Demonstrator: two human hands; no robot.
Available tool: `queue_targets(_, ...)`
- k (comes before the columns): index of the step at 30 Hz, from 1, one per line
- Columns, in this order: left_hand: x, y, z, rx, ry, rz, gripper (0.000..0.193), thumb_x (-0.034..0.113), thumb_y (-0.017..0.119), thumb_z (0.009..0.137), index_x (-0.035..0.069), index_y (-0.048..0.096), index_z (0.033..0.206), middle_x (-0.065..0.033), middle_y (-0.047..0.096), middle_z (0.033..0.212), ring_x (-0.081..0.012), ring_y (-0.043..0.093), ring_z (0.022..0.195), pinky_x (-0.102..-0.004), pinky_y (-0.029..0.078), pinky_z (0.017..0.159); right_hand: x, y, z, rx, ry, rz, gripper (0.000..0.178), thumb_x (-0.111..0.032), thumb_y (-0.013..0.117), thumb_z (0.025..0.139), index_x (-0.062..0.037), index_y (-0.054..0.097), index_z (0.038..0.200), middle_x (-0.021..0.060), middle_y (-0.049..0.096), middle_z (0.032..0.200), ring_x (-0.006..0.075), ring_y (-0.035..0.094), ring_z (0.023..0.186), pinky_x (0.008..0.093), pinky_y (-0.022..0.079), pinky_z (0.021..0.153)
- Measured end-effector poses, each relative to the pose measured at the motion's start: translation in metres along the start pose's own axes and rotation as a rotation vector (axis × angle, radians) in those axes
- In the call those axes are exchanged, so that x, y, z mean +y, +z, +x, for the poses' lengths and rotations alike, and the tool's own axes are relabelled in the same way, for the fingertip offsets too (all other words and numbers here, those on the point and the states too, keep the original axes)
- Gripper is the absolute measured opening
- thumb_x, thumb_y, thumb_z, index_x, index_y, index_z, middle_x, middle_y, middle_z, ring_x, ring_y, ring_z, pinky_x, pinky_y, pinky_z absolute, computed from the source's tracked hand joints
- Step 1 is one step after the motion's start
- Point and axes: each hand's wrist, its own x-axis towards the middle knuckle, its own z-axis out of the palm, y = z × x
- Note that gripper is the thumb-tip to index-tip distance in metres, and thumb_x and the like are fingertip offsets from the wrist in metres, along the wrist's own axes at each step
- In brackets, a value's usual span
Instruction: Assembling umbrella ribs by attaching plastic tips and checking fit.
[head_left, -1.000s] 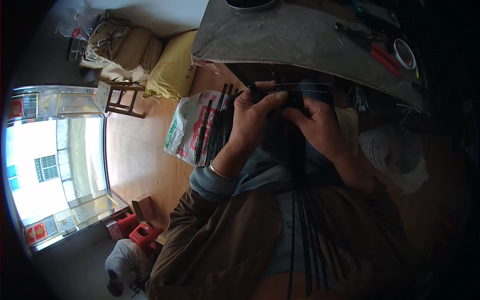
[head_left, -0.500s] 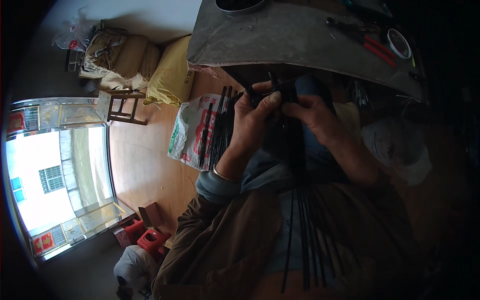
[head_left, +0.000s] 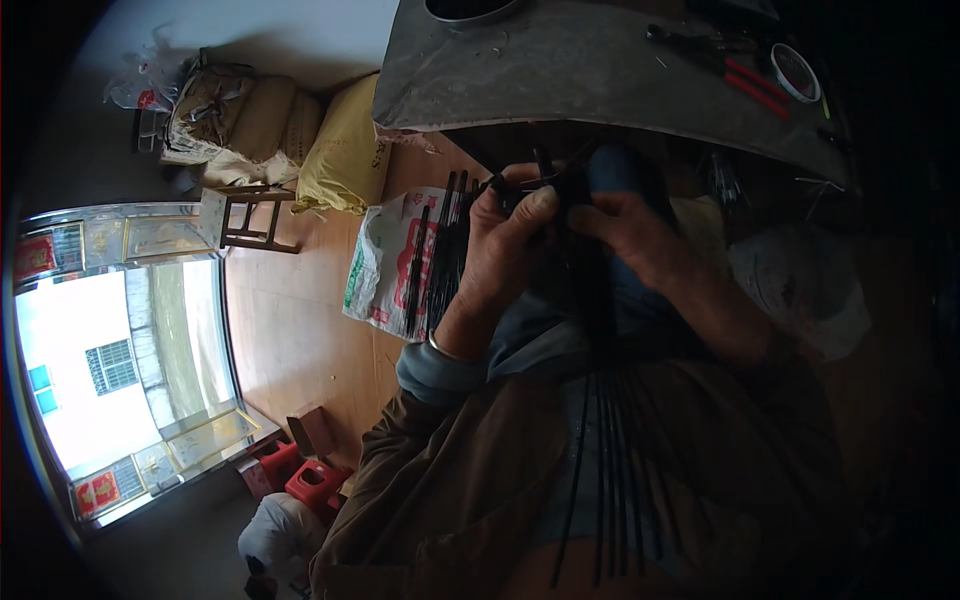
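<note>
Facing the grey table (head_left: 560,85), I am letting my lap (head_left: 525,440) bear the long dark strips (head_left: 600,375), probably to spare my grip their weight. My left hand (head_left: 505,237) is clamping their upper ends, seemingly for steadiness; my right hand (head_left: 633,235) is resting half-curled beside it, its hold too shadowed to tell.

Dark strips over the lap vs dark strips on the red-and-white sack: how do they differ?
The lap strips fan out with gaps toward their lower ends; the sack strips lie mostly bunched.
The lap strips trail below both hands, over the clothing; the sack strips lie on the sack, left of them.
Shared: both dark, long, thin.
</note>
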Motion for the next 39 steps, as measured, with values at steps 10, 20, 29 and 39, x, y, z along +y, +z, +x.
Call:
queue_targets(10, 0.013, 0.0, 0.003, 0.029, -0.013, 0.167, 0.019, 0.014, 0.065, 0.087, 0.002, 0.064, 0.103, -0.0048, 0.064, 0.076, -0.009, 0.059, 0.057, -0.0218, 0.046, 0.047, -0.014, 0.025, 0.0, 0.026, -0.305, 0.119, 0.035, -0.005, 0.064, 0.086, 0.0005, 0.045, 0.115, 0.0065, 0.06, 0.095, 0.0124, 0.062, 0.079, 0.0243, 0.051, 0.07)
queue_targets(20, 0.036, -0.019, 0.056, -0.118, 0.0, -0.353, 0.047, 0.032, 0.047, 0.098, -0.002, 0.044, 0.129, -0.0093, 0.059, 0.093, -0.0198, 0.058, 0.09, -0.0335, 0.047, 0.081, -0.019, 0.045, -0.002, 0.107, -0.307, 0.113, 0.03, -0.007, 0.06, 0.088, -0.0009, 0.046, 0.114, 0.0061, 0.057, 0.081, 0.0132, 0.057, 0.063, 0.0271, 0.051, 0.057)
queue_targets(29, 0.029, -0.021, 0.06, -0.257, -0.097, -0.066, 0.047, 0.025, 0.058, 0.094, -0.002, 0.045, 0.131, -0.0106, 0.062, 0.1, -0.0197, 0.061, 0.094, -0.0327, 0.048, 0.086, -0.013, 0.044, -0.002, 0.109, -0.315, 0.05, 0.024, -0.008, 0.06, 0.089, -0.0003, 0.048, 0.108, 0.0043, 0.056, 0.079, 0.0095, 0.055, 0.062, 0.0246, 0.048, 0.054)
queue_targets(39, 0.032, -0.023, 0.061, -0.311, -0.036, -0.011, 0.041, 0.025, 0.056, 0.095, -0.001, 0.051, 0.125, -0.0093, 0.064, 0.1, -0.0188, 0.061, 0.096, -0.0316, 0.048, 0.088, -0.015, 0.045, 0.001, 0.143, -0.305, 0.106, 0.021, -0.012, 0.062, 0.089, -0.0009, 0.051, 0.103, 0.0038, 0.054, 0.073, 0.01, 0.052, 0.057, 0.0245, 0.045, 0.05)
